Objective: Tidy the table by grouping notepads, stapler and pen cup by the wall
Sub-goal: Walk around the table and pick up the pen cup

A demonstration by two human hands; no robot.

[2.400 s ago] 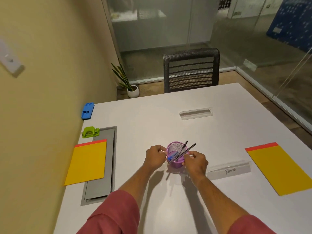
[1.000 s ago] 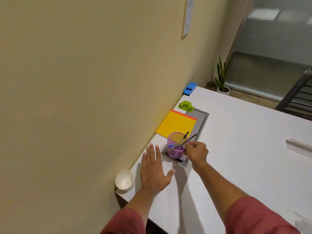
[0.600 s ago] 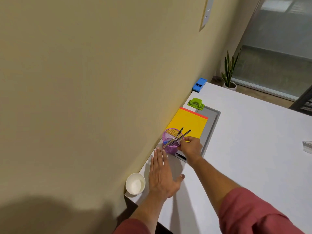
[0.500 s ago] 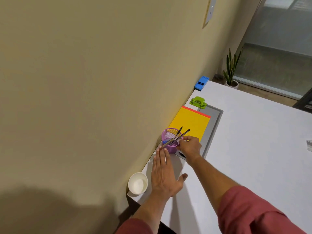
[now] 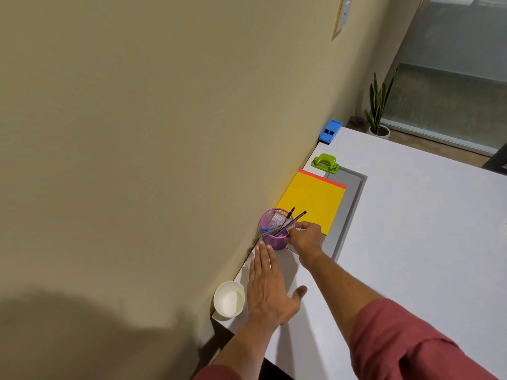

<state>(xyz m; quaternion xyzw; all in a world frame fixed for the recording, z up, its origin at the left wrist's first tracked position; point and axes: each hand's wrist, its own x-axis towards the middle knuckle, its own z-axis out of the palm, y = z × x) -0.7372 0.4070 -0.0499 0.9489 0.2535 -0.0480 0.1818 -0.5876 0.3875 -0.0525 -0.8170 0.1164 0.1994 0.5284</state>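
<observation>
The purple mesh pen cup (image 5: 275, 237) with several pens stands on the white table (image 5: 411, 229) against the yellow wall. My right hand (image 5: 306, 238) grips the cup's right side at the rim. My left hand (image 5: 270, 290) lies flat on the table just below the cup, fingers straight, fingertips close to its base. A yellow notepad (image 5: 312, 200) with a red top strip lies by the wall just beyond the cup. A green hole punch (image 5: 325, 162) and a blue stapler (image 5: 330, 131) sit farther along the wall.
A white paper cup (image 5: 229, 298) stands at the table's near corner beside my left hand. A grey cable hatch (image 5: 347, 209) is set into the table under the notepad's right edge. A potted plant (image 5: 378, 105) stands on the floor beyond the table.
The pen cup went from the table's middle to the wall beside the notepad. My left hand let go and now lies flat. In the last half second little has moved.
</observation>
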